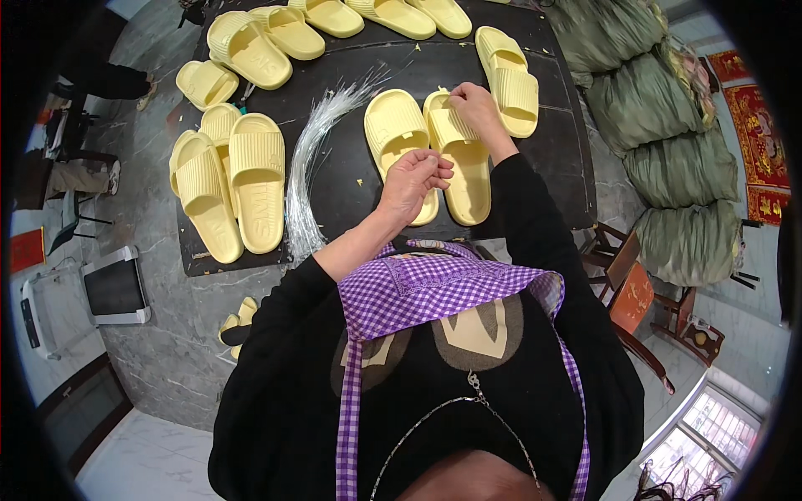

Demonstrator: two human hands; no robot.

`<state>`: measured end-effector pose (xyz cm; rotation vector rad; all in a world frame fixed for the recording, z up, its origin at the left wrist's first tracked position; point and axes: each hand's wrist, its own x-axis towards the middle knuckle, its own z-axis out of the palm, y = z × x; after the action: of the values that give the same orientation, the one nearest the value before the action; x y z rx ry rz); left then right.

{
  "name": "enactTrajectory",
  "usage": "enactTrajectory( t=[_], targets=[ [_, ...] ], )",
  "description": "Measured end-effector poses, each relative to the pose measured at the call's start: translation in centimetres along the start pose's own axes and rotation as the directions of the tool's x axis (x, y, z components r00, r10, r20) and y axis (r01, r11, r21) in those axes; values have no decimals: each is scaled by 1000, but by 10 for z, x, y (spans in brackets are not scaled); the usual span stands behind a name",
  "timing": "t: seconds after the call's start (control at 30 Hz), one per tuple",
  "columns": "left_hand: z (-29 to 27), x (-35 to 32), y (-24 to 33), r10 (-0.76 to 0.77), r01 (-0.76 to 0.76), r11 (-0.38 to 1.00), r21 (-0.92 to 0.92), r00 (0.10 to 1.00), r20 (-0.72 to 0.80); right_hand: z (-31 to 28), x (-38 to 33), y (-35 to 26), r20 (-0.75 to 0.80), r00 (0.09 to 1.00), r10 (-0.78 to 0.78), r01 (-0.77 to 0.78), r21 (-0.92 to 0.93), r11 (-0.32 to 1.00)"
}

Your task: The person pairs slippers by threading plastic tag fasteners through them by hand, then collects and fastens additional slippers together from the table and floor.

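A pair of pale yellow slide slippers lies side by side in front of me on the black table [334,221]. Over the left slipper [396,113] is my left hand [411,184], its thumb and fingers pinched together at the edge nearest the right slipper [468,196]. My right hand [476,113] is bent down at the ribbed strap of that right slipper, fingers closed close to its toe end. What either pinch holds, if anything, is too small to make out. To the left lies a long bundle of clear plastic strands [305,175].
More yellow slippers stand at the left [257,192], along the far edge [255,63] and at the right [511,92]. Green stuffed sacks [652,108] are stacked right of the table, with wooden chairs [626,284] nearer. A person's legs [79,178] show far left.
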<state>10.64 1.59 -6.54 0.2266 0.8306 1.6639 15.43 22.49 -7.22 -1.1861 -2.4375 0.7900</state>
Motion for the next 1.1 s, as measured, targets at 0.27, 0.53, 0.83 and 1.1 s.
enactTrajectory(
  t=[0.27, 0.53, 0.83, 1.1],
  targets=[
    [-11, -7, -15, -286, 237, 919, -315, 951, -121, -2, -8, 1, -31, 999, -38, 36, -61, 997],
    [-5, -27, -16, -469, 342, 772, -536, 875, -117, -3, -22, 0, 0, 998, -59, 58, -106, 993],
    [-8, -54, -1, -445, 374, 769, -518, 895, -15, -3, -34, 2, 10, 997, -75, 76, -85, 993],
    [-23, -34, -6, -485, 358, 782, -510, 863, -139, 1, -34, 5, -2, 998, -56, 55, -51, 997]
  ],
)
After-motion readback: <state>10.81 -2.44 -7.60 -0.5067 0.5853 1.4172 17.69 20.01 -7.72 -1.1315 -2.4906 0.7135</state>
